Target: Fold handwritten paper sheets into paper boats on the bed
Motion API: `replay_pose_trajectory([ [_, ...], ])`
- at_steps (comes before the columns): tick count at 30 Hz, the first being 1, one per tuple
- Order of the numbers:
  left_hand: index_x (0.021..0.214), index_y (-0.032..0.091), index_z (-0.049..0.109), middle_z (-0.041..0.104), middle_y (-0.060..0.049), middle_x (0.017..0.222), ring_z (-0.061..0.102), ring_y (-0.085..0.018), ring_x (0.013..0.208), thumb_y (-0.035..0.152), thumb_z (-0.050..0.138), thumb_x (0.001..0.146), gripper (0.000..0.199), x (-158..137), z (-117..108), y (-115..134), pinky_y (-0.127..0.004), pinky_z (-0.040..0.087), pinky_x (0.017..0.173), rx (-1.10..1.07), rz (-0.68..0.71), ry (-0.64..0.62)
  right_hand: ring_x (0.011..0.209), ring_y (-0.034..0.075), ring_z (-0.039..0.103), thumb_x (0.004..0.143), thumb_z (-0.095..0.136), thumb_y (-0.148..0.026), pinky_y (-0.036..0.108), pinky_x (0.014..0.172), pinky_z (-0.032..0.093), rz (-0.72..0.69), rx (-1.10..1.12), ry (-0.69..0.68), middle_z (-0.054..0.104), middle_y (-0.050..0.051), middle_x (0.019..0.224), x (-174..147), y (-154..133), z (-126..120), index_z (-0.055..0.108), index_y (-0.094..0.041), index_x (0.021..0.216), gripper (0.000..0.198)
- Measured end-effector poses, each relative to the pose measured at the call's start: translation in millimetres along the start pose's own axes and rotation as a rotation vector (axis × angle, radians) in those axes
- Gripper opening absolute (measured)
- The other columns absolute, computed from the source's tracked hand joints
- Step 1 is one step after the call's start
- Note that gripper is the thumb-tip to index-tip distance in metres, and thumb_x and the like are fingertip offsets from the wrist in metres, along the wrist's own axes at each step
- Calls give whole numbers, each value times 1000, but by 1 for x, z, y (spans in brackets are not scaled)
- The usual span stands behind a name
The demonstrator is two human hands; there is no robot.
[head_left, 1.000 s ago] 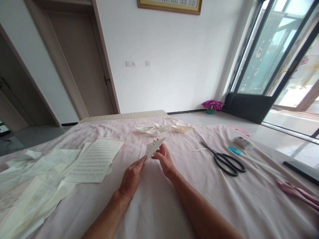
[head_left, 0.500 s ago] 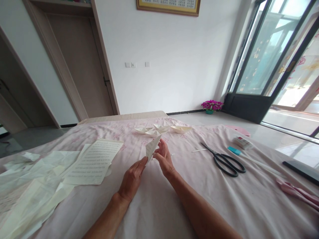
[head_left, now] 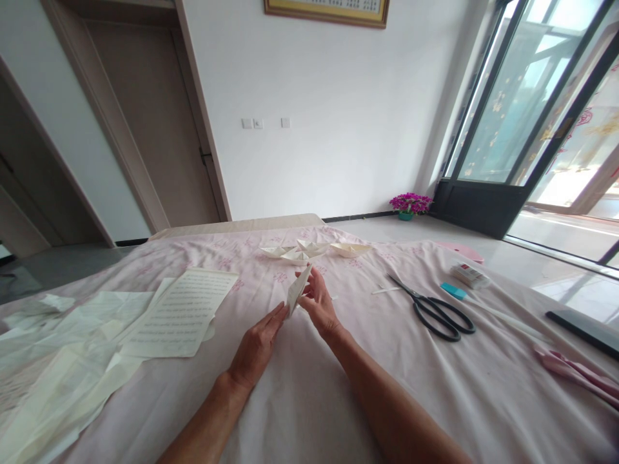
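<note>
A folded piece of printed paper (head_left: 298,290) stands on edge between my two hands, above the cloth. My left hand (head_left: 258,341) pinches its lower left corner with the fingertips. On the other side, my right hand (head_left: 319,301) grips the right edge, thumb toward me and fingers partly behind the paper. Just beyond my hands, several folded paper boats (head_left: 300,253) sit in a cluster, with one paper boat (head_left: 351,249) at their right.
Printed sheets (head_left: 184,316) and crumpled papers lie left on the pink cloth (head_left: 300,399). At right are black-handled scissors (head_left: 435,312), paper strips, a blue-ended item (head_left: 453,291), a small white pack (head_left: 469,276), a black bar-shaped object (head_left: 585,332) and pink fabric (head_left: 575,374).
The folded paper has turned so that its face shows narrower. My left fingers have straightened slightly along its lower edge; the right hand is nearly where it was.
</note>
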State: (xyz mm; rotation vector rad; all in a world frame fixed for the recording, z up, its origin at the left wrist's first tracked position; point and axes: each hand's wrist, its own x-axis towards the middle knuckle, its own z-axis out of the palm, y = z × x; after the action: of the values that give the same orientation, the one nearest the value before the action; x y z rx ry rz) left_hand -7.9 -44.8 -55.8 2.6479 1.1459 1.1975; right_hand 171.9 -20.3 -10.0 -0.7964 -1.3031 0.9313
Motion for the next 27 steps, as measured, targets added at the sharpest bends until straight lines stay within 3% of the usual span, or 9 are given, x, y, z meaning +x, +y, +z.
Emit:
replay_pose_trajectory([
  [6,141,23,37,53,-8,136,54,-20,120,25,49,90,52,6,-5,17,-36,47,101,-40,-116,-11,77,15,54,69,54,-18,27,65,47,29,-67,128,60,3,110,-4,5,8,46,-28,128,60],
  [10,144,26,28,50,-9,139,58,-23,115,28,59,84,68,19,-4,33,-36,51,94,-75,-261,40,77,15,57,76,54,-22,28,67,48,-1,-124,122,61,3,107,-6,4,13,51,-27,124,49],
  [12,144,25,28,54,-10,135,63,-22,107,28,55,86,65,29,-3,35,-34,54,85,-126,-356,75,84,17,58,76,51,-19,29,71,48,-48,-198,99,61,3,109,-6,1,15,53,-28,123,48],
  [16,140,22,39,59,-11,129,63,-21,107,23,43,91,49,48,-2,32,-33,53,85,-172,-478,107,97,19,55,70,50,-12,31,77,47,-163,-285,84,56,4,118,-6,-2,19,56,-31,121,55],
  [18,134,20,47,61,-11,126,60,-21,112,20,39,91,43,54,-2,32,-34,49,90,-147,-493,127,90,19,56,67,52,-12,32,75,47,-142,-353,118,54,4,119,-7,-1,19,54,-31,124,60],
  [20,124,18,56,68,-12,111,65,-21,101,19,36,92,37,58,-1,34,-33,50,83,-114,-515,137,78,17,56,67,55,-14,33,72,46,-66,-464,136,56,5,115,-8,0,18,53,-30,124,59],
  [23,112,17,62,72,-10,87,68,-20,79,18,36,91,34,59,0,40,-29,50,70,-41,-522,129,70,18,57,73,51,-15,30,66,41,18,-638,84,64,3,91,-8,-1,13,65,-27,102,35],
  [25,112,18,62,72,-10,87,68,-21,78,21,39,90,32,59,-1,40,-29,49,67,1,-547,105,67,18,57,76,47,-13,27,62,37,40,-740,36,65,2,75,-7,-4,11,68,-25,84,26],
  [27,114,20,62,72,-9,90,68,-23,80,26,44,89,32,61,-3,38,-29,49,67,11,-610,52,65,17,58,76,46,-13,25,59,33,58,-821,4,67,2,72,-7,-7,11,68,-25,79,25],
])
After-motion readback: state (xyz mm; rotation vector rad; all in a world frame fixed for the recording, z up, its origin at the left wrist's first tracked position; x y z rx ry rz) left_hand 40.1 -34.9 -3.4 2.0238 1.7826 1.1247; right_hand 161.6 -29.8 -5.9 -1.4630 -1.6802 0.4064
